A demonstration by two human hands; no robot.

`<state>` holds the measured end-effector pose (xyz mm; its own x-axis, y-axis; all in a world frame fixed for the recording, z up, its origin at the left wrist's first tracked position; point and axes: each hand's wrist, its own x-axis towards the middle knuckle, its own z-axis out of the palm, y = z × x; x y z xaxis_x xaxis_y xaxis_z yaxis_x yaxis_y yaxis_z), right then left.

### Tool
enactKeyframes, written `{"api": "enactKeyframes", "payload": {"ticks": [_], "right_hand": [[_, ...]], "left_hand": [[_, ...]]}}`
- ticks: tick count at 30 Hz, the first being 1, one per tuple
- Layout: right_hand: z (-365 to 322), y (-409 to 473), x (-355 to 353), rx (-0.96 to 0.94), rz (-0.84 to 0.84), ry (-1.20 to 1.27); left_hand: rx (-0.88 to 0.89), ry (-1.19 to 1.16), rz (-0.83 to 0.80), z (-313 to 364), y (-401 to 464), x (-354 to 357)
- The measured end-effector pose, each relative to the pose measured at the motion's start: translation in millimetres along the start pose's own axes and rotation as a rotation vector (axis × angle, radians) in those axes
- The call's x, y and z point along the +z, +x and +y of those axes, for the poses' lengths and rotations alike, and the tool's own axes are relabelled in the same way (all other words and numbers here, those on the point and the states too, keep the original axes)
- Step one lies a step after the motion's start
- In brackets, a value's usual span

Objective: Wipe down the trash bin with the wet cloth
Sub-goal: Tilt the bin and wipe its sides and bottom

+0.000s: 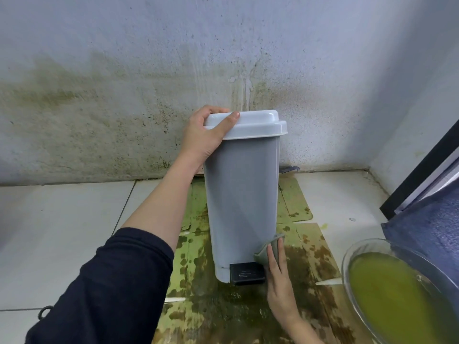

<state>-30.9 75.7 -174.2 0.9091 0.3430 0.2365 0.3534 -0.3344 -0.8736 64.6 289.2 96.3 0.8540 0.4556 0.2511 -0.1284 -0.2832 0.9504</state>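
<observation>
Head view looks down on a grey trash bin (242,194) standing upright on stained cardboard (310,264) laid over the tiled floor (62,219), close to a mould-marked wall (124,95). Its pale lid (250,125) is down. Left hand (206,137) grips the lid's left edge, thumb curled over the top. Right hand (279,276) presses a grey wet cloth (269,249) with straight fingers against the bin's lower right side, just beside the black pedal (246,273). A glass bowl (347,256) of yellow-green liquid sits at the right.
</observation>
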Motion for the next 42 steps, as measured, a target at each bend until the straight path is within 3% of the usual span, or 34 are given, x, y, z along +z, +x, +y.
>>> {"api": "enactKeyframes", "payload": {"ticks": [4,10,12,14,19,22,28,31,33,35,38,42], "right_hand": [[16,-43,32,0.125,0.006,-0.142],[26,-66,38,0.103,0.093,-0.390],[10,-62,29,0.237,0.190,-0.421],[-9,-49,19,0.330,0.292,-0.329],[-68,9,-5,0.104,0.506,0.026],[-98,38,-9,-0.141,0.260,0.028],[-89,50,5,-0.612,-0.310,-0.742],[-97,49,11,-0.722,-0.705,-0.924],[-96,52,22,-0.800,-0.853,-1.011],[-94,55,33,-0.819,-0.945,-1.050],[-93,54,31,-0.792,-0.935,-0.907],[-98,59,-6,-0.814,-0.622,-0.937]], "left_hand": [[0.005,0.028,0.008,-1,2,2],[0.014,0.037,-0.001,-4,4,-1],[0.026,0.042,0.003,-4,6,1],[0.026,0.041,0.004,-4,6,1],[0.033,0.059,0.008,-5,5,1],[0.033,0.067,0.017,-5,5,1],[0.018,0.073,0.014,-4,5,-1],[0.050,0.088,0.037,-4,2,0],[0.060,0.093,0.032,-4,-1,0],[0.066,0.103,0.025,-4,-2,-2],[0.053,0.103,0.010,-5,-1,-3],[0.052,0.107,0.018,-5,0,-2]]}}
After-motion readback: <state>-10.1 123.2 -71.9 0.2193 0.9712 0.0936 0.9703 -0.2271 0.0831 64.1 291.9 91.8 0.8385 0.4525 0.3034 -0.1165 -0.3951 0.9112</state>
